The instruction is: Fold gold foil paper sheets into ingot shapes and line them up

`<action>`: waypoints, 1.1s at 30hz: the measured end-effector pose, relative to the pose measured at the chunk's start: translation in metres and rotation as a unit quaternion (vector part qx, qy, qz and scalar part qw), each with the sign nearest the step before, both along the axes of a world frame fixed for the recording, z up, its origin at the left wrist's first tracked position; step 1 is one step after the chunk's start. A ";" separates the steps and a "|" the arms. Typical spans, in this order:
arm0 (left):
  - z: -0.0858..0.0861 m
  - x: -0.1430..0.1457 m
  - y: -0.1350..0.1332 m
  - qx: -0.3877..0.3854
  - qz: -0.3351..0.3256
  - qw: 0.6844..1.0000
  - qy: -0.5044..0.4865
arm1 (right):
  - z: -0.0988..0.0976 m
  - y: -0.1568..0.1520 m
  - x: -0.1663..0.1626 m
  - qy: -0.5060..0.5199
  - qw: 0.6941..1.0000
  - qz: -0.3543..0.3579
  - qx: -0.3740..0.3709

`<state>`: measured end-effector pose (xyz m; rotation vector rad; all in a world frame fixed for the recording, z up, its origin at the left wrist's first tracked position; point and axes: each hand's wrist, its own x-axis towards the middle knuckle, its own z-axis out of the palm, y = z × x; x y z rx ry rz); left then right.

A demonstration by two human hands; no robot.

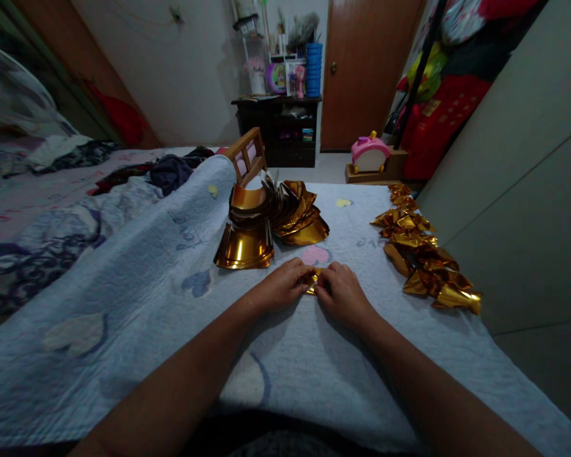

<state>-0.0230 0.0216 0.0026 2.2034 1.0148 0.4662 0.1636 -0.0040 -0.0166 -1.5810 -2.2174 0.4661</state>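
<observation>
Between my two hands, low over the cloth, is a small piece of shiny gold foil paper [313, 282]. My left hand [285, 282] pinches its left side, and my right hand [341, 292] grips its right side with the fingers curled in. Most of the piece is covered by my fingers, so its full shape is hidden. Just beyond my hands stand stacks of curved gold foil sheets [245, 246], fanned out and leaning on each other. Off to the right lies a row of folded, crumpled gold foil pieces [426, 257].
A pale blue quilted cloth [171, 343] with heart patterns covers the surface under my hands. A wooden chair back [247, 152] rises at its far edge. Behind are a dark cabinet [276, 130], a pink toy [370, 152] and a wooden door [371, 76]. A grey panel [528, 190] borders the right.
</observation>
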 end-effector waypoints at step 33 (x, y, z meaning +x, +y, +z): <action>0.003 0.001 0.002 -0.007 -0.018 1.000 -0.003 | -0.001 -0.001 -0.002 -0.032 0.999 -0.005 0.016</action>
